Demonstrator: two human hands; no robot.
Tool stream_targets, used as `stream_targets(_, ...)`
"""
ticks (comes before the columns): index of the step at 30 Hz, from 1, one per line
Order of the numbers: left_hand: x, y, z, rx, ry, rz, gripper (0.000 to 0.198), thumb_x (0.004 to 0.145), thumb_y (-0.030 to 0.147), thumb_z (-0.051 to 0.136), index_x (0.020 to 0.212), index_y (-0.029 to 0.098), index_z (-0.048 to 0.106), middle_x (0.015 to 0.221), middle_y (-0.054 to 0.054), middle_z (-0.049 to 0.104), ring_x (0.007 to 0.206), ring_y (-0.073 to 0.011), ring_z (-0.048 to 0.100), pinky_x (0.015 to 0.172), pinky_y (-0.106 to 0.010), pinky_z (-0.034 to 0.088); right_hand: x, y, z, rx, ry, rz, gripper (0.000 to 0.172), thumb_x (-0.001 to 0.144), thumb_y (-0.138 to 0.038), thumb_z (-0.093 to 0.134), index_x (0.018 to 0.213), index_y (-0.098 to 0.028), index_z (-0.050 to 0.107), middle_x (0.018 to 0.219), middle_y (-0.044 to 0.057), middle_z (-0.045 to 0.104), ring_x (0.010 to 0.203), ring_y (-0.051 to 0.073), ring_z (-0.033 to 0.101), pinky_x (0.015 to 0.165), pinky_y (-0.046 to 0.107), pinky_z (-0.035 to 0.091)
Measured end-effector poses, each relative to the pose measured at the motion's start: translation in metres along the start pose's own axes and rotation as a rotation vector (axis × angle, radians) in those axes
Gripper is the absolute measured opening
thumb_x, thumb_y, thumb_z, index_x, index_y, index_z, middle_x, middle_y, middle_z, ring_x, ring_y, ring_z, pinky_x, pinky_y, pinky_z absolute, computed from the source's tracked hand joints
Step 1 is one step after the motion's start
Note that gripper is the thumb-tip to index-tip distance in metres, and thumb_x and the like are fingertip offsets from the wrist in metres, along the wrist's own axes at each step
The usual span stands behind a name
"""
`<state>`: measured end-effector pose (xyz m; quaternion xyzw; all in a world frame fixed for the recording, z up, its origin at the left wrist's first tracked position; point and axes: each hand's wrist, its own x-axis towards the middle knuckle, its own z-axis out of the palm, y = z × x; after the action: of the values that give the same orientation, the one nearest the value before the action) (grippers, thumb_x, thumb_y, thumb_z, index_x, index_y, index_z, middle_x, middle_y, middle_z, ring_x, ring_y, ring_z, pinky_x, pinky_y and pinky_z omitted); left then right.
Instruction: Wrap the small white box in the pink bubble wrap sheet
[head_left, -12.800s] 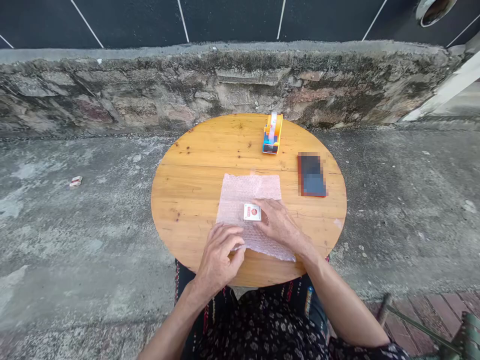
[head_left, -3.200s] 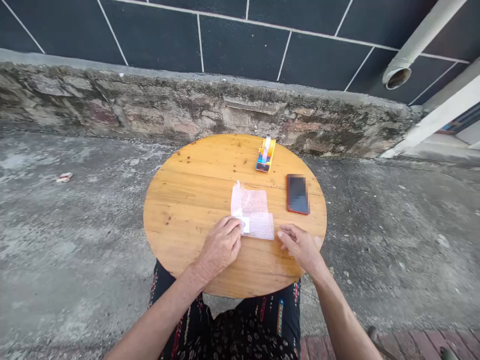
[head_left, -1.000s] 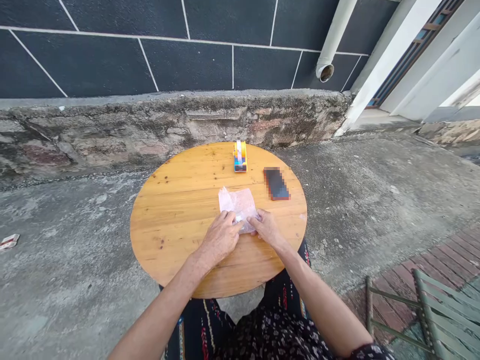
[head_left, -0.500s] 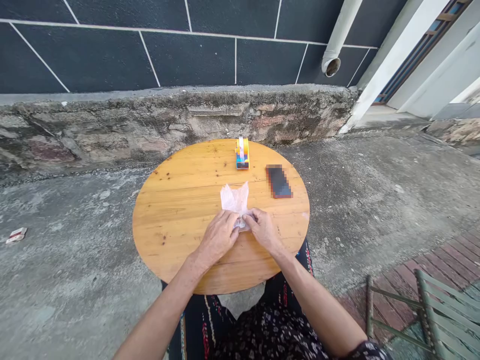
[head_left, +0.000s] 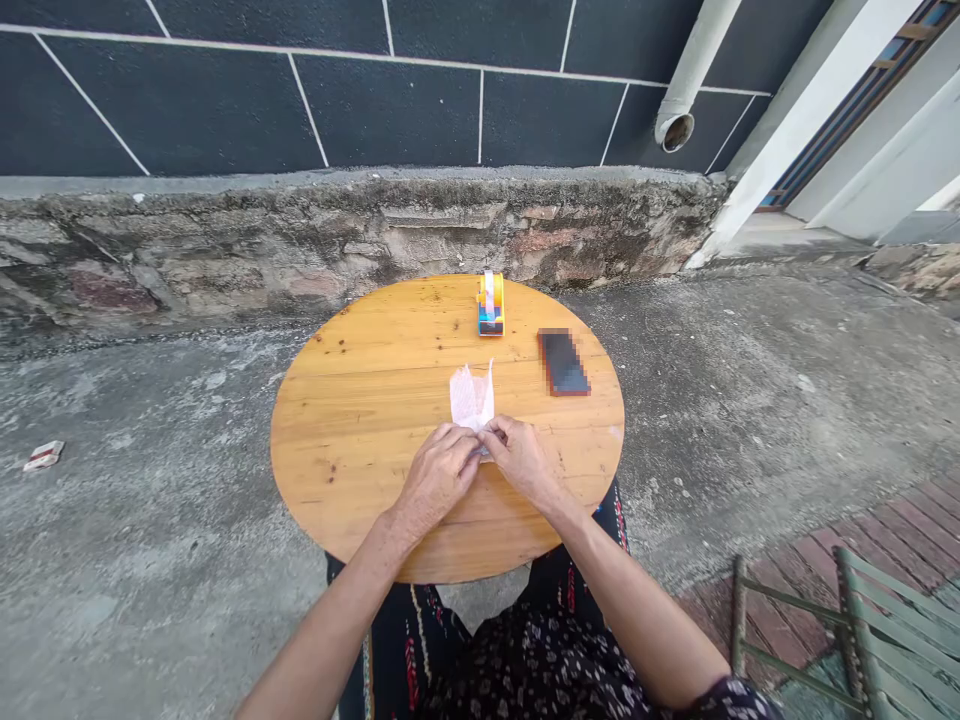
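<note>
Observer: Hands meet at the near middle of the round table, head view. Left hand and right hand come in knuckles up, fingertips all but touching each other.

Recorder: Grip?

Observer: Both closed in a pinch on the near end of the bubble wrap. Fingers curled tight, none spread. Thumbs are tucked under, so I cannot tell how deep the pinch goes.

Recorder: Where does the wrap lie?

Observer: On the tabletop just beyond the fingertips, near end under them. Far end stands up loose in a ragged, pointed flap. Folded narrow, probably bundled round something, though any contents are hidden.

Recorder: Step?

Observer: My reading: mid-fold, near edge being pressed and tucked. A further fold would call for one hand pinning the bundle so the springy flap can be laid flat.

Recorder: Materials?

Observer: Wrap is thin, pale pink-white, translucent, dimpled. Table is smooth varnished wooden boards with knots showing. Tape dispenser sits at the far edge, yellow and blue plastic, well apart from the hands. Phone, a dark flat slab, lies right of the wrap, near but not touching. Ground is rough concrete. Weathered stone ledge runs behind the table. Green slatted chair at lower right.
</note>
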<state>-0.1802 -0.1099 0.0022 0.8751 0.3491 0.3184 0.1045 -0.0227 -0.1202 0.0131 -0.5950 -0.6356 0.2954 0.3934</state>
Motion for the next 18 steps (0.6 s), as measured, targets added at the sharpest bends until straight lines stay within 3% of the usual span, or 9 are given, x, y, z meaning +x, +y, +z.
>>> stream_targets(5, 0.002, 0.005, -0.002, -0.018, 0.020, 0.023, 0.012, 0.087, 0.010, 0.051, 0.089, 0.016, 0.062, 0.091, -0.007, 0.066, 0.088, -0.0213, 0.056, 0.081, -0.037, 0.051, -0.005, -0.004, 0.001, -0.073, 0.001, -0.030, 0.019, 0.085, -0.018, 0.052, 0.071, -0.018, 0.065, 0.065, 0.000, 0.064, 0.060, 0.013, 0.056, 0.060, 0.023, 0.038)
stream_targets(10, 0.000, 0.008, -0.008, -0.078, 0.013, 0.010, 0.020, 0.078, 0.003, 0.048, 0.084, 0.016, 0.061, 0.086, -0.007, 0.065, 0.088, -0.0217, 0.056, 0.079, -0.036, 0.051, -0.008, -0.001, -0.007, -0.004, -0.098, -0.017, 0.017, 0.080, -0.017, 0.053, 0.083, -0.017, 0.070, 0.074, 0.002, 0.069, 0.064, 0.014, 0.059, 0.062, 0.024, 0.043)
stream_targets(13, -0.002, 0.004, -0.009, -0.134, 0.021, 0.013, 0.029, 0.072, -0.001, 0.048, 0.090, 0.016, 0.061, 0.092, -0.007, 0.065, 0.094, -0.0225, 0.057, 0.083, -0.036, 0.050, -0.009, 0.005, -0.012, 0.073, -0.155, -0.001, 0.026, 0.077, -0.014, 0.050, 0.094, -0.015, 0.070, 0.076, 0.003, 0.068, 0.067, 0.015, 0.060, 0.065, 0.025, 0.046)
stream_targets(18, -0.006, 0.001, -0.009, -0.166, 0.020, -0.064, 0.035, 0.072, 0.000, 0.048, 0.100, 0.018, 0.059, 0.097, -0.007, 0.065, 0.096, -0.0219, 0.058, 0.085, -0.036, 0.049, -0.010, 0.014, -0.016, 0.198, -0.232, -0.026, 0.036, 0.077, -0.011, 0.045, 0.105, -0.015, 0.068, 0.079, 0.003, 0.067, 0.072, 0.015, 0.061, 0.066, 0.026, 0.048)
